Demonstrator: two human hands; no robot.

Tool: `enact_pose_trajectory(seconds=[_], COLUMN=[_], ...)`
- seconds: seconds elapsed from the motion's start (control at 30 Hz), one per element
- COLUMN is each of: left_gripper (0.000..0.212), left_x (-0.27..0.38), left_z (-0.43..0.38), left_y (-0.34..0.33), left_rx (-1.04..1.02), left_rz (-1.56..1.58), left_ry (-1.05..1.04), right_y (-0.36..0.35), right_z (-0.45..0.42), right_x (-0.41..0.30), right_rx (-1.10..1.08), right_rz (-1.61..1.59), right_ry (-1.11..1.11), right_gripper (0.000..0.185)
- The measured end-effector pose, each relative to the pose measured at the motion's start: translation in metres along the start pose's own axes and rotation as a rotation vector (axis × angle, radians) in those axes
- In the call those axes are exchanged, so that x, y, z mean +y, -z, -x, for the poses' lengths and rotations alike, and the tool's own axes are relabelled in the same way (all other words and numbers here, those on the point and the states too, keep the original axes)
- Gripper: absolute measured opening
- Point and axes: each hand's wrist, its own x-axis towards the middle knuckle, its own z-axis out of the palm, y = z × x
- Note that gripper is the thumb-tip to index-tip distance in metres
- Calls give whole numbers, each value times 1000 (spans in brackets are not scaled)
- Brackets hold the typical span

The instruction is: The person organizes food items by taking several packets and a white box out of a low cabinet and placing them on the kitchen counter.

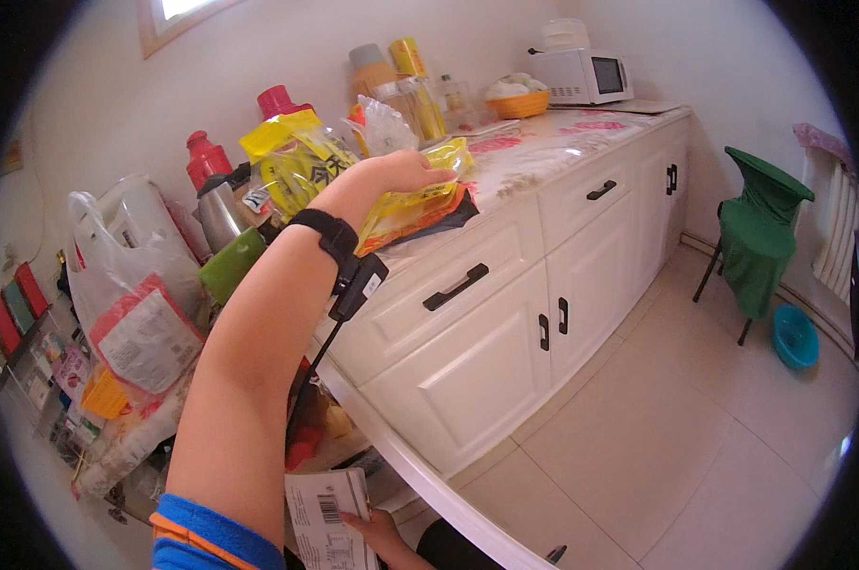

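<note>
My left hand [408, 171], on an arm with a black wrist strap, reaches out over the counter. Its fingers are closed on a yellow plastic bag [401, 214] with an orange lower part, lying at the counter's front edge. Just left of that hand stands a clear and yellow plastic package [294, 167] bearing writing. Low in the view, my right hand [379, 534] holds a flat white printed package [326, 509] with a barcode; its thumb lies on the front and its other fingers are hidden behind it.
Red bottles [207, 158], a metal kettle [221, 214] and a white plastic bag [137, 249] crowd the left side. An orange basket [518, 105] and a microwave [579, 77] stand farther along. An open drawer's edge [415, 470] juts out below. Beyond are a green-covered chair [757, 228] and a blue basin [795, 336].
</note>
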Motion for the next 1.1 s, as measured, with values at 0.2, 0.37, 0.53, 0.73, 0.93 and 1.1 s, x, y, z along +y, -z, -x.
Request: enact_pose_trajectory(seconds=[0.2, 0.37, 0.53, 0.73, 0.93, 1.1], left_gripper=[84, 63, 51, 33, 37, 29], left_x=[9, 6, -18, -17, -16, -22], left_z=[35, 37, 24, 1, -10, -19], left_y=[-27, -30, -46, -47, -26, -6], left_rx=[33, 53, 247, 326, 421, 751], left_rz=[108, 679, 2, -285, 68, 115], left_ry=[-284, -153, -203, 39, 227, 168], right_y=[1, 0, 0, 1, 1, 1], right_z=[12, 12, 7, 2, 0, 8], right_x=[-39, -37, -21, 1, -4, -21], right_rx=[-8, -61, -56, -61, -73, -60], right_rz=[65, -43, 48, 11, 68, 2], right_ry=[-118, -189, -195, -167, -171, -257], right_gripper=[39, 36, 35, 32, 32, 33])
